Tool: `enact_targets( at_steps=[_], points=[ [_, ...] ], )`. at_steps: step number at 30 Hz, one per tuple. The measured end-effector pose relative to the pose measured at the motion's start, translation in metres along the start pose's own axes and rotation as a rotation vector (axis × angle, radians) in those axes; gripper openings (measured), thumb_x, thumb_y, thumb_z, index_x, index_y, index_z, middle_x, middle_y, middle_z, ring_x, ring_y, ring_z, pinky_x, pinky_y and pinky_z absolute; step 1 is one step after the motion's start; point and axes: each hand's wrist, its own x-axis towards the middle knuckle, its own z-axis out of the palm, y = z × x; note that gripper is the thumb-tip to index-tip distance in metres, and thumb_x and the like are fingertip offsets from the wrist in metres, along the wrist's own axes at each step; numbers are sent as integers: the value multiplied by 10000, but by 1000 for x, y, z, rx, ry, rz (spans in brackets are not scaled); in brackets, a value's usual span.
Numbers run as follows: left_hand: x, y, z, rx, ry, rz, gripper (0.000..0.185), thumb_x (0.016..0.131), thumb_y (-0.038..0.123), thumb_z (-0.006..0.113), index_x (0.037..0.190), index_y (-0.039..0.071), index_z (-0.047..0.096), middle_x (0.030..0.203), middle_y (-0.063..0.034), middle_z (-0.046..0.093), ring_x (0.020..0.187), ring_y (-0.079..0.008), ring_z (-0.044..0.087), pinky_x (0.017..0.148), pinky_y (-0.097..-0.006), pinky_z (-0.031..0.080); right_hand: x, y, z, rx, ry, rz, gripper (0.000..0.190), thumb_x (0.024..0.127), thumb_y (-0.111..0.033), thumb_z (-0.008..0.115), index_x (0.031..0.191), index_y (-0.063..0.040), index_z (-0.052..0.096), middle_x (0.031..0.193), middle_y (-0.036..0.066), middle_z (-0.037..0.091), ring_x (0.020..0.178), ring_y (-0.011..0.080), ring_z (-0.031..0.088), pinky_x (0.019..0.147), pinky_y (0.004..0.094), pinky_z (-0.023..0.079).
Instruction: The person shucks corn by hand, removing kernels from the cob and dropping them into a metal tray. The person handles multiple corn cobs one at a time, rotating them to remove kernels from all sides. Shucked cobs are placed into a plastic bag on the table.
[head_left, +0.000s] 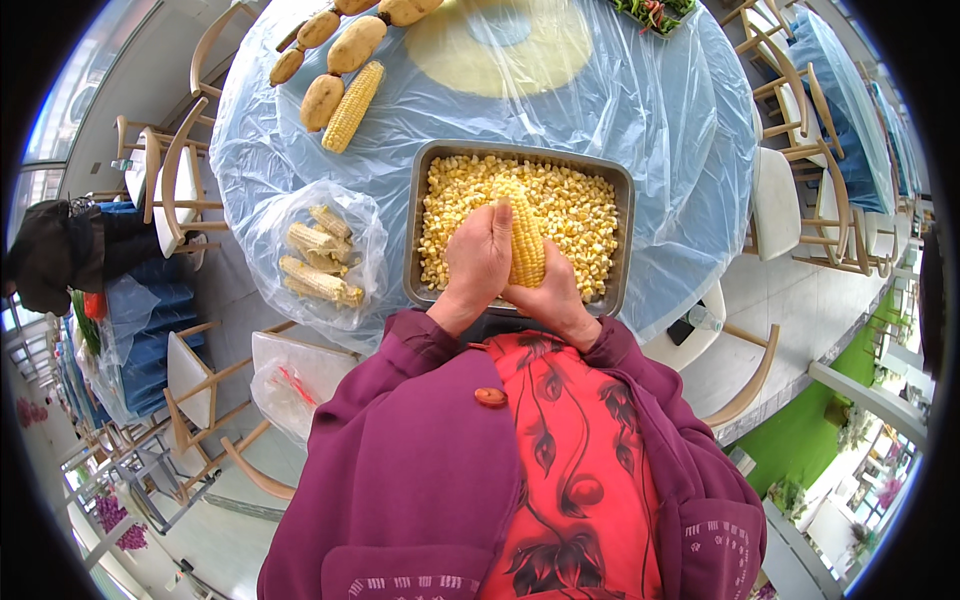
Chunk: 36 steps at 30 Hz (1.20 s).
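An ear of yellow corn (527, 240) is upright between my two hands, over a metal tray (627, 217) full of loose kernels (457, 184). My left hand (480, 255) lies along the ear's left side, its thumb pressed on the kernels near the upper end. Around the ear's lower end my right hand (553, 289) is closed, partly beneath it. Left of the tray, a clear plastic bag (367, 225) holds several stripped cobs (322, 281). Another whole ear of corn (354, 107) rests on the round table, beyond the bag.
Lotus roots (356, 45) lie at the table's (675, 142) far left, and a tray of green and red peppers (654, 15) at its far right. Thin plastic film covers the tabletop. Chairs (776, 202) surround the table. Another person in dark clothes (60, 247) is at the left.
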Motion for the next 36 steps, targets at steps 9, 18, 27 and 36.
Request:
enact_targets(
  at_steps=[9, 18, 27, 36],
  points=[
    [-2, 4, 6, 0, 152, 221, 375, 1019, 279, 410, 758, 28, 507, 677, -206, 539, 628, -430, 541, 562, -501, 421, -4, -3, 5, -13, 58, -111, 502, 675, -179, 808, 1045, 32, 541, 851, 162, 657, 752, 232, 662, 664, 352, 517],
    [-3, -3, 4, 46, 135, 304, 308, 1006, 208, 434, 770, 22, 503, 688, -201, 529, 618, -416, 536, 554, -496, 422, -10, -9, 4, 1, 21, -57, 497, 651, -123, 757, 1055, 53, 528, 839, 179, 653, 750, 261, 663, 671, 363, 525],
    [-3, -5, 1, 51, 120, 340, 247, 985, 144, 439, 784, 18, 510, 694, -196, 534, 623, -413, 540, 559, -484, 432, -11, -7, 3, 49, -30, 27, 504, 622, -114, 735, 1032, 74, 510, 810, 183, 648, 718, 259, 658, 654, 368, 525],
    [-1, -13, -4, -216, 96, 146, 355, 1021, 190, 382, 733, 14, 491, 622, -158, 488, 556, -331, 502, 537, -422, 408, -7, -17, 5, 108, -60, 93, 487, 627, -105, 716, 1040, 62, 518, 812, 153, 650, 719, 221, 652, 645, 349, 524]
  ],
)
